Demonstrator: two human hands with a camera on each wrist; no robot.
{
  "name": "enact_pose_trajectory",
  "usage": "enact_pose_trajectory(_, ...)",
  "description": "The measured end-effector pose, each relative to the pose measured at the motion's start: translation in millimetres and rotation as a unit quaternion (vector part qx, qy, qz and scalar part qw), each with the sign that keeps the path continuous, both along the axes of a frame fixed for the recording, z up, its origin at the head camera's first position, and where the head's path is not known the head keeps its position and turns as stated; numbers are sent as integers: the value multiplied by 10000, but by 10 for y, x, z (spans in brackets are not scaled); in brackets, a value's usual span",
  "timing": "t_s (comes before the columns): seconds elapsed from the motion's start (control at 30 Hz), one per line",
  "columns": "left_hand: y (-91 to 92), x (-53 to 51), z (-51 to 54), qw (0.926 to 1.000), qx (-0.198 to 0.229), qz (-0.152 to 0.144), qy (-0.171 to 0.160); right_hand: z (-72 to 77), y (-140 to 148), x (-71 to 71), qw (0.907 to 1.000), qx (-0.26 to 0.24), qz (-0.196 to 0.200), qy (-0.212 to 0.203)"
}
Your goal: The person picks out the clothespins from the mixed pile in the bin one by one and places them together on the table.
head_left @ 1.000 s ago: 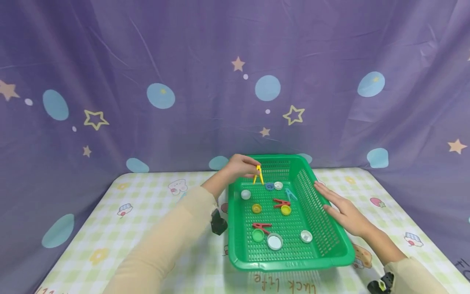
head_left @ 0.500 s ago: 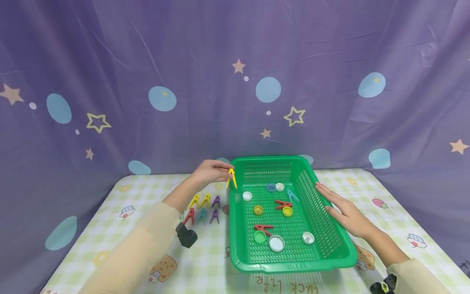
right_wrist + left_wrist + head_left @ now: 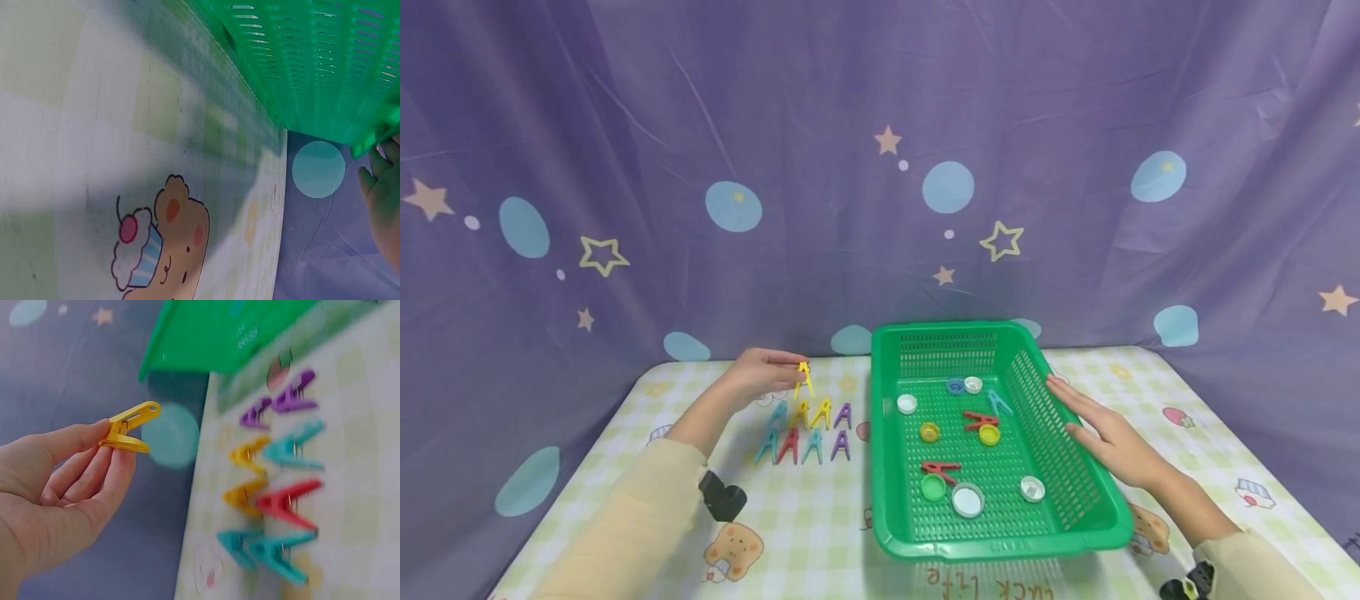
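My left hand [image 3: 765, 372] pinches a yellow clothespin [image 3: 128, 429] between thumb and fingertips, held above the far left part of the table. Below it, two rows of clothespins stand on the cloth: teal [image 3: 768, 447], red [image 3: 787, 447], yellow [image 3: 822, 413] and purple [image 3: 841, 445] ones. My right hand [image 3: 1108, 433] rests with straight fingers on the right rim of the green basket [image 3: 1000, 546]. Inside the basket lie red clothespins [image 3: 981, 420], a light blue clothespin [image 3: 998, 402] and several bottle caps, among them a green cap [image 3: 933, 487] and a white cap [image 3: 967, 501].
A checked tablecloth [image 3: 805, 533] with printed cartoons covers the table. Behind the table hangs a purple curtain [image 3: 820, 167] with stars and blue dots. The basket's raised left wall [image 3: 883, 467] stands between the clothespin rows and the caps.
My left hand has carried the yellow clothespin from above the basket leftward, over its left rim, to the standing clothespins. The right hand stays on the rim.
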State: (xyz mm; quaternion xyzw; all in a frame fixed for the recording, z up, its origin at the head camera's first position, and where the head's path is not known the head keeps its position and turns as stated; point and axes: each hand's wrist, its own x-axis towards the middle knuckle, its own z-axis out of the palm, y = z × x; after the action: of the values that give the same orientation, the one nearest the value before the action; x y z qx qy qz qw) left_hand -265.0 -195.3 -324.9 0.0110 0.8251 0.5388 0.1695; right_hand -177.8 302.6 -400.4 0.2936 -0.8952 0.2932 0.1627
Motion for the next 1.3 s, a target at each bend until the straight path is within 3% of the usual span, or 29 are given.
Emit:
enact_pose_trajectory(0.17,-257,-61,-128,9994,-321,75,-116,-2,0,23,10000,-16,32,9)
enact_pose_trajectory(0.37,-517,-123,-286,9989,-470,-58,66,8,-4,26,10000,-20,36,2)
enact_pose_trajectory(0.63,-751,-162,-487,9974,-653,297,-108,13,-5,3,10000,16,-12,-22)
enact_pose_trajectory(0.77,-811,-186,-595,9972,-630,343,-227,9,-12,2,10000,-3,19,-12)
enact_pose_trajectory(0.97,-825,-208,-700,9930,-981,600,-273,6,-11,-6,10000,-2,24,-45)
enact_pose_trajectory(1.13,-819,-249,-804,9890,-1309,678,-92,5,0,0,10000,-1,-15,-82)
enact_pose_trajectory(1.3,-832,-267,-831,9844,-1655,563,204,16,-2,-5,10000,-3,0,-82)
